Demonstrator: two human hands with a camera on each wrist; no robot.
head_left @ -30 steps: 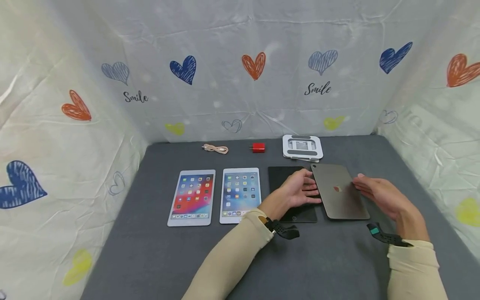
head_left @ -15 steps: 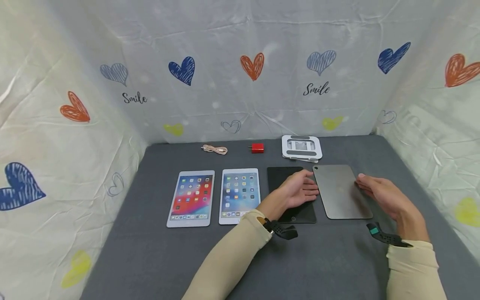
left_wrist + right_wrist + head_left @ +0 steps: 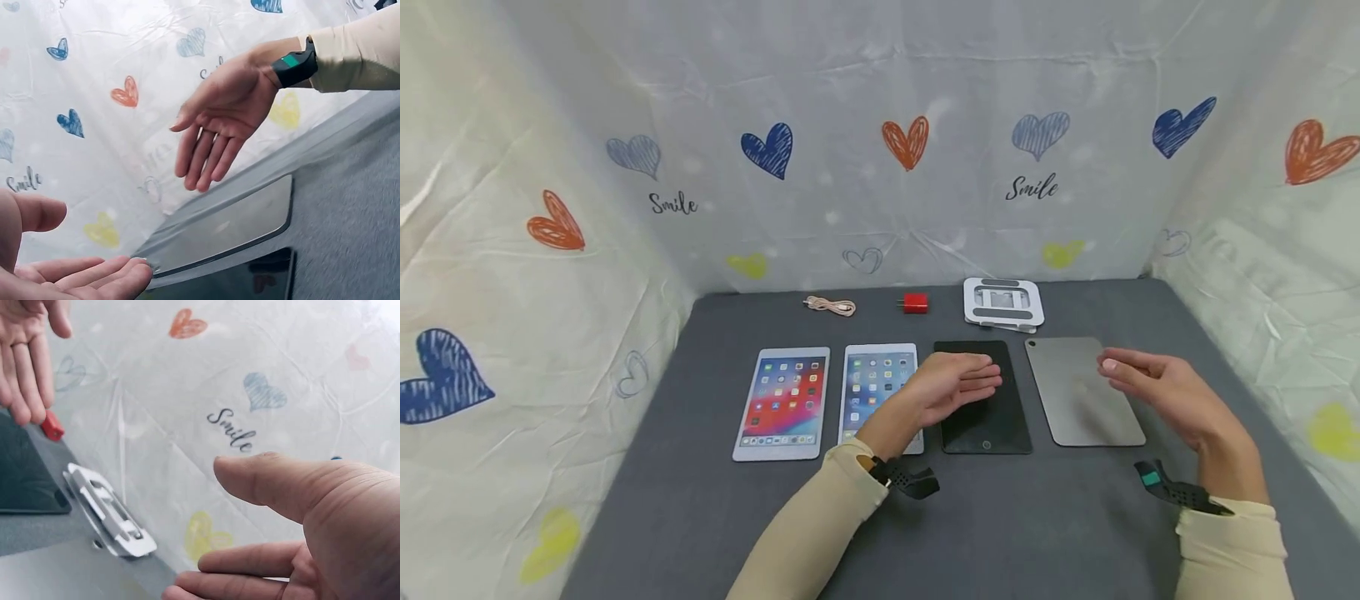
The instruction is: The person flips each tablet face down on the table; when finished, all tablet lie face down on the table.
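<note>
A grey tablet (image 3: 1078, 400) lies back side up at the right end of a row on the dark cloth. My right hand (image 3: 1172, 400) hovers over its right edge, fingers extended and holding nothing. My left hand (image 3: 943, 387) is above the black tablet (image 3: 988, 429), whose screen is dark, with its fingers straight. In the left wrist view the right hand (image 3: 228, 112) hangs apart from the grey tablet (image 3: 231, 225). Two white tablets with lit screens, one red and blue (image 3: 784, 400) and one blue (image 3: 876, 379), lie to the left; the left forearm partly covers the second.
Along the back of the table (image 3: 700, 517) lie a coiled cable (image 3: 830, 306), a red charger plug (image 3: 914, 302) and a folded white stand (image 3: 1003, 304). A white sheet (image 3: 820, 75) printed with hearts hangs behind and at both sides.
The grey tablet, tilted and held between both hands, now lies flat. Both hands have let go; the left has moved left over the black tablet, and the right has lifted slightly.
</note>
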